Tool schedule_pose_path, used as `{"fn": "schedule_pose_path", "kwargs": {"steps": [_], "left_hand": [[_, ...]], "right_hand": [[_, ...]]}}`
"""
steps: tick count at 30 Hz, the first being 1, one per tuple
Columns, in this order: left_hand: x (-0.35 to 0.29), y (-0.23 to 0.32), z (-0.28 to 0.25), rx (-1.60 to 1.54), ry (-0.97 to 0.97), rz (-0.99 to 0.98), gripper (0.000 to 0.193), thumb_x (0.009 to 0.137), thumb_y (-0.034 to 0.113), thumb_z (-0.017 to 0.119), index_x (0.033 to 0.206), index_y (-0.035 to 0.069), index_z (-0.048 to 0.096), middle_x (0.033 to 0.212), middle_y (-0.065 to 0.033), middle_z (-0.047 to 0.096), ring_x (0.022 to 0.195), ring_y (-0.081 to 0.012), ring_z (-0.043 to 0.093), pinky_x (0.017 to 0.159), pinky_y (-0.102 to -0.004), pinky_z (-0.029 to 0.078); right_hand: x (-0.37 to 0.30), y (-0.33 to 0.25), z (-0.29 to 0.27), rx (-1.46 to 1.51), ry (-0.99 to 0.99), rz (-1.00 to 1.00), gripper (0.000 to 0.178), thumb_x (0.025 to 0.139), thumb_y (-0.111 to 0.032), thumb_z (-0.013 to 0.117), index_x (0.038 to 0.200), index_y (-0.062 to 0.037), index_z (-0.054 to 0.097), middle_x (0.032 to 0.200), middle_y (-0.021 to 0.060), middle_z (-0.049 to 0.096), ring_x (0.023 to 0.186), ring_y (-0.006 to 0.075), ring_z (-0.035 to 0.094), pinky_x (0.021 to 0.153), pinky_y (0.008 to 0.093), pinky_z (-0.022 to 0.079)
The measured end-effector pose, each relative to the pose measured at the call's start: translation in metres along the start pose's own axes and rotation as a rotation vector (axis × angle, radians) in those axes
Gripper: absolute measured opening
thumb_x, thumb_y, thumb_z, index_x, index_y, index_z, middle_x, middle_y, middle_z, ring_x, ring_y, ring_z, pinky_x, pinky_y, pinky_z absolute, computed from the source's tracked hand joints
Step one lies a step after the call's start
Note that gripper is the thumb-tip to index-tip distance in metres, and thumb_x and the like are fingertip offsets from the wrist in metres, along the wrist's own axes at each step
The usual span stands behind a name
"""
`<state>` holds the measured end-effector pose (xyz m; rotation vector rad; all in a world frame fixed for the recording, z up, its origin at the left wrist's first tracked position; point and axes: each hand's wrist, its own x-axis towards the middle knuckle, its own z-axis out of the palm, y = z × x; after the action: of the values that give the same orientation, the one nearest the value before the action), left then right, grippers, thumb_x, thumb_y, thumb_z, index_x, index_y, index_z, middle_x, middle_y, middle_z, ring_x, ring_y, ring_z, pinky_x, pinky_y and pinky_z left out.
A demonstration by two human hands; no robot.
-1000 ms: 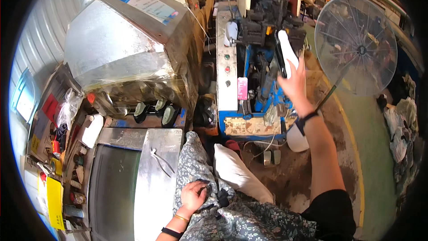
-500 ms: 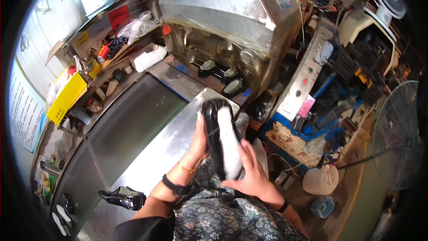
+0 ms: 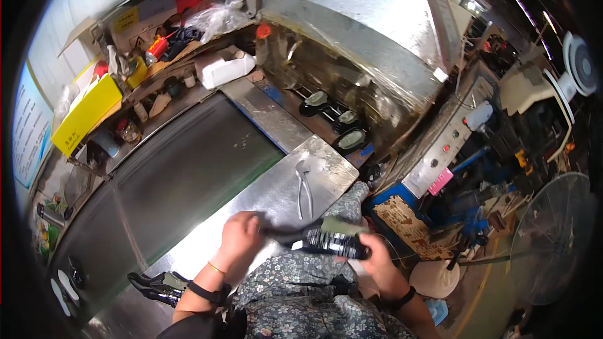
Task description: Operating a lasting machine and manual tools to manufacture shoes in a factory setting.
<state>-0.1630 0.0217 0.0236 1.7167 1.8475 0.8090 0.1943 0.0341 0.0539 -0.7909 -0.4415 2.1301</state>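
A glossy black shoe point(image 3: 330, 242) with a greenish last inside it lies sideways across my lap, above the floral apron point(image 3: 286, 282). My right hand point(image 3: 378, 256) grips its right end. The fingers of my left hand point(image 3: 240, 236) are curled at the other, motion-blurred end. Just beyond the shoe, lasting pincers point(image 3: 304, 188) rest on the metal ledge point(image 3: 257, 204). Another black shoe point(image 3: 162, 287) with a green last lies on that ledge, left of my left forearm.
A dark conveyor belt point(image 3: 195, 169) runs along the ledge, with black shoes and white soles point(image 3: 66, 285) at its near left. Several lasted shoes point(image 3: 348, 140) sit under the metal hood point(image 3: 352, 12). Right stands a machine with a button panel point(image 3: 443, 150), a fan point(image 3: 553, 238) and a jug point(image 3: 433, 278).
The shoe has turned from upright, white sole showing, to sideways with its last showing. My left hand has moved to its left end. The pincers have come into sight.
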Motion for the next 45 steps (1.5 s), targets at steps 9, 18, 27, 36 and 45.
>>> {"fn": "schedule_pose_path", "kwargs": {"steps": [9, 18, 27, 36, 45], "left_hand": [[-0.102, -0.075, -0.069, -0.022, 0.252, -0.236, 0.029, 0.087, 0.016, 0.064, 0.110, 0.000, 0.066, 0.111, -0.0187, 0.065, 0.103, -0.0363, 0.063, 0.093, -0.0419, 0.050], [-0.229, -0.213, -0.212, 0.463, 0.412, -1.266, 0.070, 0.070, 0.032, 0.080, 0.122, -0.008, 0.057, 0.114, -0.0242, 0.066, 0.102, -0.0341, 0.066, 0.087, -0.0405, 0.054], [-0.147, -0.143, -0.170, 0.023, 0.474, -0.652, 0.070, 0.063, 0.002, 0.076, 0.130, -0.003, 0.053, 0.114, -0.0216, 0.066, 0.101, -0.0275, 0.068, 0.087, -0.0360, 0.054], [-0.083, 0.155, -0.104, 0.389, -0.261, 1.223, 0.023, 0.082, 0.005, 0.065, 0.105, 0.005, 0.069, 0.112, -0.0092, 0.069, 0.105, -0.0228, 0.067, 0.095, -0.0367, 0.055], [0.018, 0.137, 0.063, -0.957, -0.393, -0.018, 0.033, 0.095, 0.031, 0.057, 0.109, 0.002, 0.065, 0.109, -0.0111, 0.069, 0.103, -0.0247, 0.064, 0.095, -0.0396, 0.047]], "right_hand": [[0.258, -0.047, 0.048, -0.885, 0.313, -0.694, 0.051, 0.094, -0.008, 0.062, 0.139, 0.0070, 0.042, 0.121, 0.0131, 0.060, 0.107, 0.0154, 0.055, 0.093, 0.0298, 0.045], [0.107, 0.079, 0.005, -1.423, -0.105, -0.571, 0.015, 0.086, -0.005, 0.066, 0.098, 0.0020, 0.070, 0.101, 0.0165, 0.071, 0.097, 0.0293, 0.067, 0.086, 0.0369, 0.052], [0.064, 0.085, 0.010, -1.526, -0.085, -0.852, 0.012, 0.082, -0.005, 0.066, 0.092, -0.0014, 0.072, 0.101, 0.0134, 0.071, 0.096, 0.0337, 0.065, 0.085, 0.0406, 0.053], [0.079, 0.011, 0.064, -0.763, -0.045, -0.269, 0.056, 0.095, -0.045, 0.061, 0.136, -0.0069, 0.055, 0.118, 0.0148, 0.064, 0.099, 0.0184, 0.061, 0.086, 0.0309, 0.050], [0.027, 0.024, 0.029, -1.256, 0.360, -0.982, 0.032, 0.088, -0.028, 0.071, 0.114, -0.0098, 0.065, 0.094, 0.0130, 0.072, 0.084, 0.0298, 0.071, 0.073, 0.0363, 0.055]]}}
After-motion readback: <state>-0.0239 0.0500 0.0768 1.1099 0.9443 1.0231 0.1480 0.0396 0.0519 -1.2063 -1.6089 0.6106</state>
